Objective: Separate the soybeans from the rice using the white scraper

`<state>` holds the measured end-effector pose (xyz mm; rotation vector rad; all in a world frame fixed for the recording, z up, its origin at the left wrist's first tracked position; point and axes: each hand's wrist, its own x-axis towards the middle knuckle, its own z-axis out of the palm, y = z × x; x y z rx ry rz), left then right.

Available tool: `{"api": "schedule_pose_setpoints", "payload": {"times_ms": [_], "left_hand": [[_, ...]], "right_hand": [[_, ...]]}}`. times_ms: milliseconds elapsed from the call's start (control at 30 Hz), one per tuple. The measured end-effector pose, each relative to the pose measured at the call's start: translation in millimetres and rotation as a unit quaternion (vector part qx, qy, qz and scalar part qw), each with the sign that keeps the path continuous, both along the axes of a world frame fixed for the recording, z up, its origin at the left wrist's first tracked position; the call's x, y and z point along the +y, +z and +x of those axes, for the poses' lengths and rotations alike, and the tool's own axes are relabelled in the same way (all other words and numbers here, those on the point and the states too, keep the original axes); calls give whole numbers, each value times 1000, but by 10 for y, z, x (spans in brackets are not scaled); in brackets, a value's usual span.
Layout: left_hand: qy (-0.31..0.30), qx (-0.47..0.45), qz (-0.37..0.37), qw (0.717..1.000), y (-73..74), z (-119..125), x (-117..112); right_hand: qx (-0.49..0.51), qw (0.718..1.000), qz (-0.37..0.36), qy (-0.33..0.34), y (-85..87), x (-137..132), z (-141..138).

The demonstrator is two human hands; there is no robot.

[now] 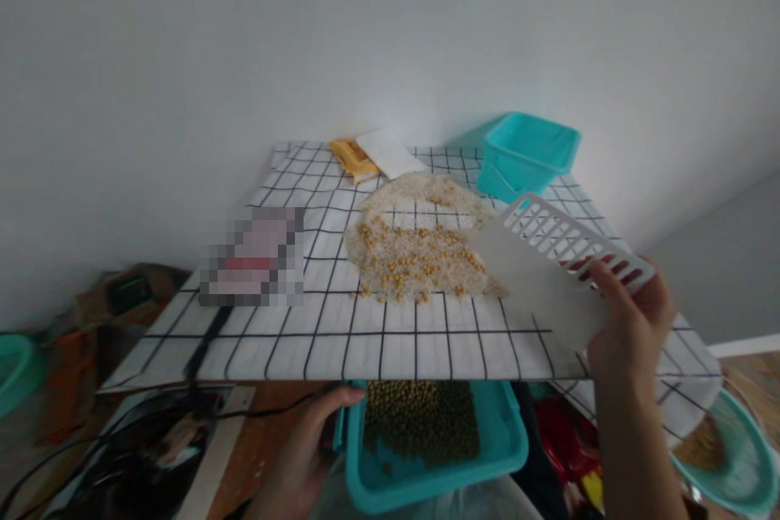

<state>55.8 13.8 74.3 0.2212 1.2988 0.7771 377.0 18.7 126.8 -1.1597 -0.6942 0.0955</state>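
My right hand [630, 317] grips a white plastic board [548, 276] by its slotted edge, at the right side of the table. The board slants down to the left, its lower edge beside a spread of pale grain [426, 260] mixed with yellow beans. Below the table's front edge, my left hand [317, 431] closes on the left rim of a teal tub [439, 491], thumb over the rim. Inside the tub lie yellow beans [396, 406] and darker green ones [444, 422]. The table edge hides the tub's far side.
A white, black-gridded cloth covers the table [292, 333]. Behind the grain lie a yellow packet [353, 161] and a white packet [390, 153]. A teal bucket [527, 154] stands back right. A blurred-out flat object [256, 256] trails a black cable [210, 341]. Another basin [731, 455] sits lower right.
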Motion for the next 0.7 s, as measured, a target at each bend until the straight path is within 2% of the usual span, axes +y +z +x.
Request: {"api": "schedule_pose_setpoints", "payload": {"times_ms": [133,267,467,700], "left_hand": [[-10,9,7,1000,58,8,-14],[-19,25,27,999,25,2,0],[-27,5,34,999,-67,-24,0],[-32,-11,27,999,-10,-21,-18]], "right_hand": [[-4,999,-22,30,2,-20,-112],[-7,998,-17,59,59,-57,-188],[0,1000,-10,27,111,-159,-167],[51,999,-18,6,5,-437,44]]}}
